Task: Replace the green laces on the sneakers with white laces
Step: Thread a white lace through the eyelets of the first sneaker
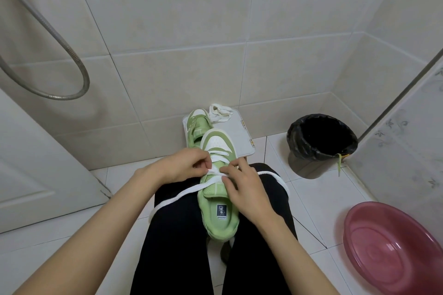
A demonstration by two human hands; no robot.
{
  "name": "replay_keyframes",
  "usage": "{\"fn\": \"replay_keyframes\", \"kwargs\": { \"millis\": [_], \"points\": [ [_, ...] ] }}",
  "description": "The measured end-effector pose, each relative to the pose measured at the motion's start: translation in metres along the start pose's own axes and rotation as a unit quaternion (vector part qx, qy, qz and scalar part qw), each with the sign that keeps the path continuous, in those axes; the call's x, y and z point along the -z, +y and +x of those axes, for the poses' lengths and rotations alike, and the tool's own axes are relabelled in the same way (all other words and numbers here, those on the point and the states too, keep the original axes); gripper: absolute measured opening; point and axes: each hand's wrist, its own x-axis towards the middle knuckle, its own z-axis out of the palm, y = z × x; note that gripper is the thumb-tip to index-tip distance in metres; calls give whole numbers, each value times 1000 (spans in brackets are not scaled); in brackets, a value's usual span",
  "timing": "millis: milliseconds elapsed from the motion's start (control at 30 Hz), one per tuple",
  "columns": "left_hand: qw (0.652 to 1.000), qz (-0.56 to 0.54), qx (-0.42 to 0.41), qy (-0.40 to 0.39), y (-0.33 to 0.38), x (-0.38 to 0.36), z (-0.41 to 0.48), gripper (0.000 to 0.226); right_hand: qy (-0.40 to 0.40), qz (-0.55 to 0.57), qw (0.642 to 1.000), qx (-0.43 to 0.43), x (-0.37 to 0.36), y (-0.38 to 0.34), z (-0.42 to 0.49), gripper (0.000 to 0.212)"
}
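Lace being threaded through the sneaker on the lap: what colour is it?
White. The lace shows best in the head view, against the green sneaker.

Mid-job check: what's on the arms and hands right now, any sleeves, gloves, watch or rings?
Both arms are bare as far as the picture shows: no sleeve on the left arm or the right arm. The left hand and right hand wear no gloves, and no watch, bracelet or ring shows. Below them, the legs are in black trousers.
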Motion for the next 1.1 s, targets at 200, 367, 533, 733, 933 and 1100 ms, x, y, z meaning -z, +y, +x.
{"fn": "replay_keyframes", "kwargs": {
  "millis": [200, 367, 533, 733, 933, 1100],
  "points": [
    [992, -18, -10, 128, -7, -19, -2, 5, 34, 12, 999, 10, -1, -1, 3, 11],
    [963, 12, -7, 271, -14, -54, -11, 16, 37, 21, 998, 39, 2, -1, 0, 12],
    [981, -81, -43, 172, -24, -38, -16, 21, 30, 16, 999, 12, 3, 0, -2, 15],
    [982, -39, -61, 176, -33, -34, -16, 13, 19, 19, 1000, -2, 1, 1, -2, 14],
    [989, -2, -59, 134, -37, -25, -5, 5, 54, -32, 998, 6, 0, -1, 0, 14],
    [989, -26, -35, 145, -34, -30, -3, 12, 46, -42, 998, 2, 1, 1, 2, 16]
  ]
}}
